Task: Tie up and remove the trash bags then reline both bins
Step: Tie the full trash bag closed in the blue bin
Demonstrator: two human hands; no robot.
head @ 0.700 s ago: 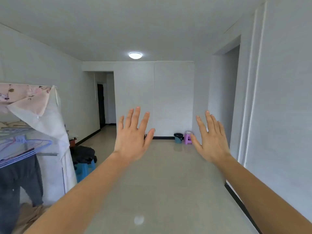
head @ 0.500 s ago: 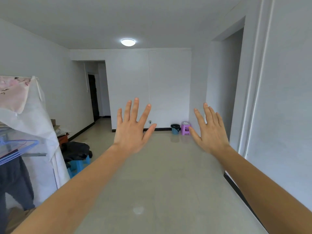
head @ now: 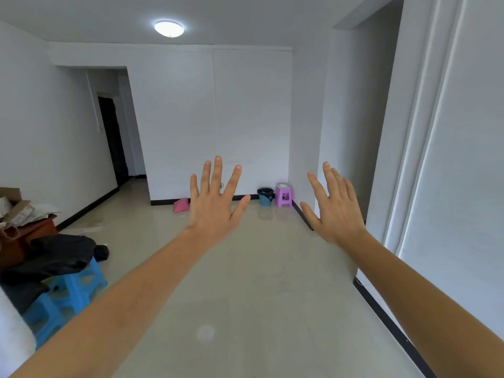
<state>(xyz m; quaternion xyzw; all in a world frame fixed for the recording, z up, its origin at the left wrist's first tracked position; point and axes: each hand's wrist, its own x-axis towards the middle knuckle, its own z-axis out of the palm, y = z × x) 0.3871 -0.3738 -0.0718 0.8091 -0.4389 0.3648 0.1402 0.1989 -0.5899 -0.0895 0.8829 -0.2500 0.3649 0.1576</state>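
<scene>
Blue bin (head: pixel 265 198) with its black bag (head: pixel 265 191) stands on the floor (head: pixel 259 282) by the far wall's right corner, just beside a purple stool (head: pixel 283 195). Left hand (head: pixel 215 211) and right hand (head: pixel 336 214) are raised, fingers spread, holding nothing.

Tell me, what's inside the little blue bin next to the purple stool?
A black trash bag lines the blue bin; its edge shows at the rim. Anything inside the bag is hidden, since the bin is far off and seen from the side.
</scene>
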